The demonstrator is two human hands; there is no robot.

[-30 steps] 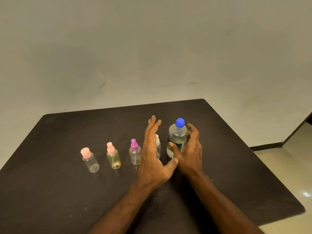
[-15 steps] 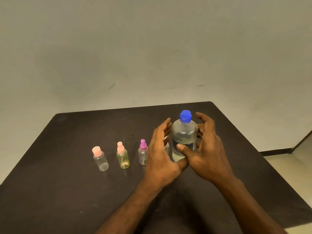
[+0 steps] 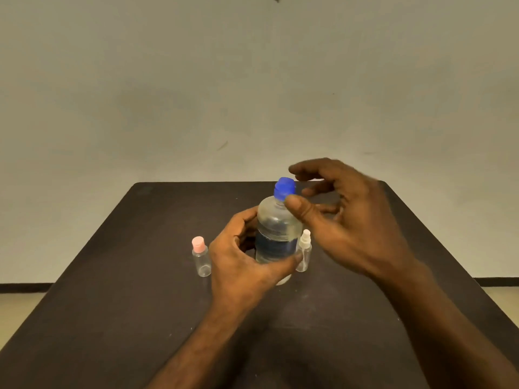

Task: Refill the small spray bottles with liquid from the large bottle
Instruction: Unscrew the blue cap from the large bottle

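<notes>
Uncapping begins: the left hand (image 3: pixel 241 265) grips the large bottle (image 3: pixel 276 234) while the right hand (image 3: pixel 345 220), fingers loosely apart, closes beside its blue cap (image 3: pixel 284 188); pinching and twisting likely follows.

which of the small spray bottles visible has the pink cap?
The small bottle with the pink cap, standing left of the left hand. The other visible one, the white-topped small bottle, stands right of the large bottle.

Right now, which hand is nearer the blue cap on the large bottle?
Right. The right hand has its thumb at the blue cap; the left hand grips the large bottle lower down its body.
</notes>
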